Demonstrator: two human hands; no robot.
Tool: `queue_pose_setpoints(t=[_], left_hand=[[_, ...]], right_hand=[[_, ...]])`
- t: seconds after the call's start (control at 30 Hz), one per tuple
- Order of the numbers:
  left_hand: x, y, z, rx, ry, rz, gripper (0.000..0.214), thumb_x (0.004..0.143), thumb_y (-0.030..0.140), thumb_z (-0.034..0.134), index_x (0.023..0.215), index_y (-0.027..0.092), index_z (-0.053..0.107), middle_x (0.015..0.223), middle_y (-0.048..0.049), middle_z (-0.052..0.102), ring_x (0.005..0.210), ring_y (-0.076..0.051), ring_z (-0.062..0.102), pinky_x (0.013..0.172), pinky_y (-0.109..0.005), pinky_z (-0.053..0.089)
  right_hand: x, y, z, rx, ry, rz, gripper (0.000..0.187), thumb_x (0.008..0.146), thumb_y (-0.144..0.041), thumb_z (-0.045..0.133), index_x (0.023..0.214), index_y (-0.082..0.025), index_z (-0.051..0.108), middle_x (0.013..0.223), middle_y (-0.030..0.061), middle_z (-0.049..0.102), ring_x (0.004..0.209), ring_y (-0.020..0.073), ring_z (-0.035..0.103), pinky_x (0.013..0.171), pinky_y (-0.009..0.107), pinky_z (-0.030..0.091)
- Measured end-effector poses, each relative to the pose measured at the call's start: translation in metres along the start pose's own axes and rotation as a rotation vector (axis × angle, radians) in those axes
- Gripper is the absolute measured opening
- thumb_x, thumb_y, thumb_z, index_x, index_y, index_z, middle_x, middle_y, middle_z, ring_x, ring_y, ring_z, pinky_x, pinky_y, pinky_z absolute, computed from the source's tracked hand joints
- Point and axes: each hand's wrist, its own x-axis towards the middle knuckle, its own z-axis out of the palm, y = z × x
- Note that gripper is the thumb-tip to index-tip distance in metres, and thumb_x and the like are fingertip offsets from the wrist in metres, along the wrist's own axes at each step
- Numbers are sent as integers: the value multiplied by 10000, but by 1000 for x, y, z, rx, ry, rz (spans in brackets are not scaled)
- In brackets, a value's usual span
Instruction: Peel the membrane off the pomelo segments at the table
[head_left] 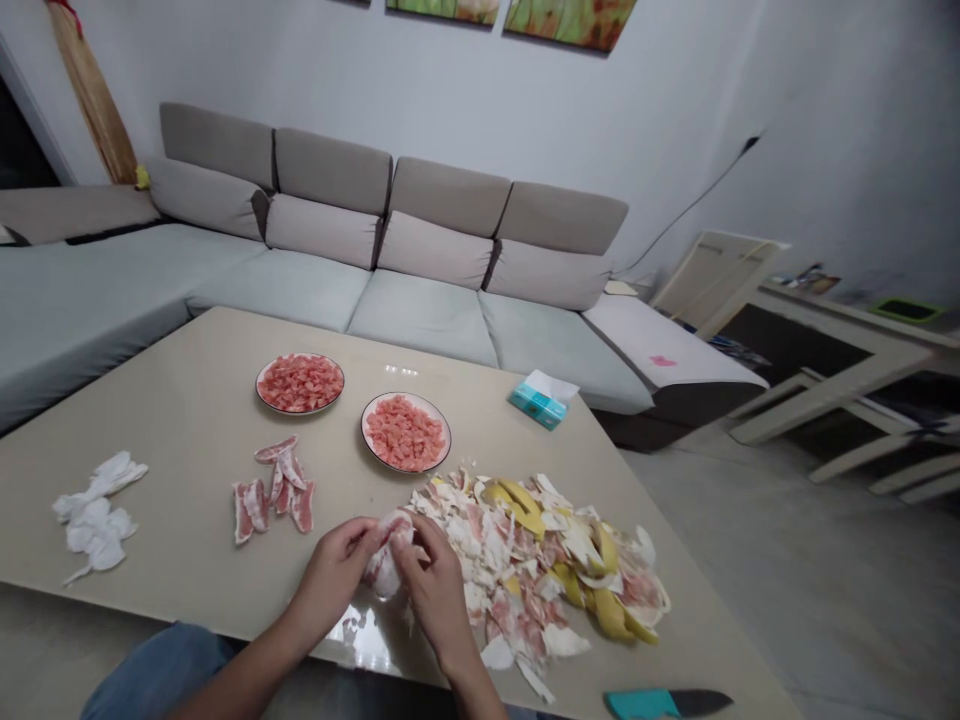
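Both my hands meet at the table's near edge around a pomelo segment [388,556], pink flesh in white membrane. My left hand [341,560] grips its left side and my right hand [431,580] pinches its right side, fingers curled. Just right of them lies a big pile of peel and membrane scraps [547,565], white, pink and yellow. Several unpeeled segments [275,488] lie to the left. Two plates [259,385] [445,425] of peeled pink flesh stand farther back.
Crumpled white tissues [96,512] lie at the table's left. A teal tissue pack [541,400] sits near the far right edge. A knife with a teal handle [664,703] lies at the near right corner. A grey sofa [420,300] runs behind the beige table [187,400].
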Motion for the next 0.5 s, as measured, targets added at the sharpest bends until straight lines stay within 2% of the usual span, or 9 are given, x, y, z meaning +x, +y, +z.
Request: queue_pose_setpoints(t=[0.07,0.13,0.3,0.4,0.5], left_hand=[[4,-1,-2,-103,48,-33,383,812,492,577,947,147,671,818,-38,702,725,-189,633,626,-256,488],[6,-2,-4,-201,82,-35,404,771,478,635,1004,149,657,908,-59,720,814,-216,662,729,-306,519],[6,-6,-7,-291,29,-46,428,722,370,719,1066,133,624,1026,-106,715,982,-258,657,910,-391,486],[4,-5,-9,-277,-4,-25,463,721,310,728,1133,143,602,1122,-120,685,1083,-263,617,961,-388,459],[3,0,-11,-245,-53,10,416,738,281,707,1118,134,622,1136,-124,679,1088,-260,611,975,-379,451]], right_hand=[[-3,3,5,5,14,20,402,777,-288,663,1164,-199,602,1139,97,598,879,204,607,701,285,518],[-6,5,10,-25,17,5,476,744,-247,690,1202,-207,570,1168,103,571,893,208,602,685,282,528],[-7,5,12,-54,-74,-58,359,780,-182,639,1136,-225,611,1080,70,605,933,205,600,703,265,526],[-5,2,7,-42,-99,-52,292,799,-199,628,1090,-211,635,1050,68,627,913,201,612,680,248,524],[-4,0,3,-40,-80,-38,288,796,-218,638,1083,-200,639,1040,72,643,910,204,619,684,247,529]])
